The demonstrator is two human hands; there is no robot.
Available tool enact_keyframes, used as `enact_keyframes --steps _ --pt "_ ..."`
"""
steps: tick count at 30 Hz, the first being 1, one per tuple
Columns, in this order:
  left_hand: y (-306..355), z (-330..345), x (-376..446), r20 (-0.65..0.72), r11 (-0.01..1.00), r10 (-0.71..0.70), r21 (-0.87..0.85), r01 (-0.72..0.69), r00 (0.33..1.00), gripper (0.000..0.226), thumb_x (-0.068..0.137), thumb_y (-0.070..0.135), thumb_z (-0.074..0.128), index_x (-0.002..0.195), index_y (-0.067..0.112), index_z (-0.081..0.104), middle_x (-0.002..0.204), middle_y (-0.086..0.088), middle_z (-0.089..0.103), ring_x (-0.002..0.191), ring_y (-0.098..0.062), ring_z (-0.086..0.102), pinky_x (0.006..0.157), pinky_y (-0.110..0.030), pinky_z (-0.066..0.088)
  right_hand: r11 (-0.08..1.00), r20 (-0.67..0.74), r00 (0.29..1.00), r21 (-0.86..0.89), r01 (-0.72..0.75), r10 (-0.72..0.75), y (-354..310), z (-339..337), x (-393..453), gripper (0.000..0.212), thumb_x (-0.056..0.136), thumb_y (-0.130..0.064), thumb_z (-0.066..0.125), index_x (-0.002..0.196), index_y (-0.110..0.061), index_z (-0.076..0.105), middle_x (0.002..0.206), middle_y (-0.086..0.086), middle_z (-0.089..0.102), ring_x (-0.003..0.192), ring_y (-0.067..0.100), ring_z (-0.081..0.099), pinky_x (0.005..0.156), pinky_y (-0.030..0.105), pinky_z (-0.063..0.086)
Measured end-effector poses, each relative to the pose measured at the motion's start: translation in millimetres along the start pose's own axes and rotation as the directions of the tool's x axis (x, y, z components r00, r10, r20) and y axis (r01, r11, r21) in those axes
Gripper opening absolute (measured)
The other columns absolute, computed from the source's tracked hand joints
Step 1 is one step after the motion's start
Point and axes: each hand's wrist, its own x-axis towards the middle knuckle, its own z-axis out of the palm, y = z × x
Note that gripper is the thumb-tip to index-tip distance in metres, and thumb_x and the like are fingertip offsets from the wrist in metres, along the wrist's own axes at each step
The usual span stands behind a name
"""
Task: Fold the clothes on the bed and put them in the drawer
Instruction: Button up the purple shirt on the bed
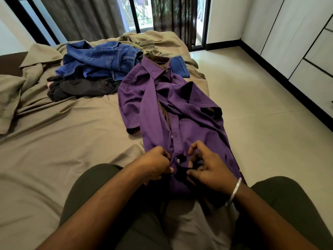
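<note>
A purple short-sleeved shirt (167, 105) lies lengthwise along the bed's right edge, collar far from me, its front partly unbuttoned. My left hand (155, 164) pinches the left side of the button placket near the hem. My right hand (205, 165) pinches the right side of the placket just across from it, next to a white button. Behind the shirt lies a heap of blue denim clothes (100, 60) and a black garment (81, 88).
The bed (63, 134) has a rumpled tan sheet, with a pillow (9, 98) at the left. White wardrobe doors and drawers (306, 51) line the right wall across a tiled floor (252, 105). Curtains and a glass door stand behind the bed. My knees frame the shirt's hem.
</note>
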Motion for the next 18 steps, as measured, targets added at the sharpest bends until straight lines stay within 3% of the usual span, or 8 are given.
enact_keyframes --steps 2,3,5,9,11,13,15,18 --pt "0.1 -3.6 -2.7 -0.007 0.989 0.041 0.145 -0.040 0.999 0.014 0.095 0.010 0.063 0.086 0.017 0.054 0.095 -0.008 0.063 0.082 -0.020 0.060 0.080 -0.034 0.056 0.979 -0.181 0.965 -0.113 0.170 -0.189 -0.6 -5.6 -0.7 0.029 0.076 0.003 0.063 0.081 -0.022 0.049 0.079 -0.008 0.054 0.065 0.013 0.053 0.057 0.027 0.049" --pt "-0.1 -4.8 -3.4 0.002 0.978 0.053 0.200 -0.052 0.999 0.006 0.096 0.014 0.062 0.094 0.015 0.056 0.101 -0.009 0.064 0.083 -0.020 0.061 0.083 -0.035 0.055 0.949 -0.204 0.939 -0.210 0.233 -0.276 -2.8 -9.5 -1.5 0.024 0.074 -0.001 0.057 0.076 -0.023 0.050 0.082 -0.008 0.049 0.066 0.012 0.050 0.055 0.023 0.045" --pt "-1.3 -6.8 -5.2 0.032 0.960 0.054 0.272 -0.061 0.998 0.020 0.097 0.022 0.062 0.114 0.013 0.057 0.104 -0.009 0.063 0.086 -0.020 0.061 0.083 -0.034 0.055 0.897 -0.118 0.939 -0.356 0.263 -0.322 -9.3 -13.6 -4.6 0.013 0.076 -0.016 0.049 0.074 -0.024 0.059 0.088 -0.009 0.044 0.065 0.010 0.048 0.053 0.017 0.038" --pt "-2.5 -6.6 0.5 0.104 0.994 0.025 0.103 -0.036 0.994 0.028 0.097 0.015 0.061 0.123 0.017 0.051 0.115 -0.008 0.059 0.099 -0.025 0.063 0.081 -0.036 0.059 0.859 0.067 0.995 -0.503 0.098 -0.074 -17.0 -1.3 -15.7 0.031 0.078 -0.050 0.051 0.085 -0.026 0.069 0.095 -0.012 0.033 0.072 0.008 0.049 0.053 0.020 0.035" --pt "-3.1 -7.3 2.5 0.122 0.999 0.049 0.006 -0.050 0.991 0.026 0.096 0.006 0.060 0.116 0.019 0.051 0.106 -0.004 0.060 0.091 -0.020 0.060 0.072 -0.031 0.057 0.845 0.138 0.989 -0.534 0.022 0.061 -17.1 6.1 -17.0 0.038 0.081 -0.060 0.058 0.081 -0.022 0.063 0.099 -0.006 0.030 0.079 0.010 0.048 0.059 0.028 0.042" --pt "-2.3 -9.6 2.3 0.136 0.997 0.067 -0.055 -0.060 0.988 0.029 0.095 0.001 0.058 0.113 0.022 0.049 0.096 -0.003 0.057 0.081 -0.016 0.055 0.063 -0.027 0.050 0.885 0.174 0.976 -0.464 -0.035 0.130 -15.3 11.6 -17.9 0.032 0.083 -0.052 0.067 0.079 -0.021 0.059 0.100 -0.002 0.029 0.084 0.011 0.044 0.072 0.030 0.048" --pt "-2.5 -12.5 -2.7 0.162 0.994 0.078 -0.086 -0.065 0.984 0.030 0.095 -0.002 0.056 0.115 0.020 0.049 0.096 -0.006 0.056 0.075 -0.015 0.052 0.059 -0.026 0.047 0.944 0.161 0.979 -0.325 -0.066 0.124 -16.2 16.5 -18.1 0.021 0.083 -0.035 0.073 0.077 -0.027 0.055 0.100 -0.001 0.028 0.086 0.008 0.040 0.080 0.016 0.043" --pt "-2.5 -14.9 -8.6 0.193 0.995 0.078 -0.070 -0.066 0.978 0.031 0.095 -0.004 0.056 0.116 0.018 0.049 0.097 -0.010 0.055 0.072 -0.015 0.051 0.059 -0.026 0.047 0.979 0.101 0.986 -0.169 -0.112 0.130 -19.7 20.1 -23.8 0.032 0.083 -0.011 0.071 0.071 -0.033 0.051 0.098 -0.004 0.029 0.090 0.012 0.041 0.080 0.003 0.036"
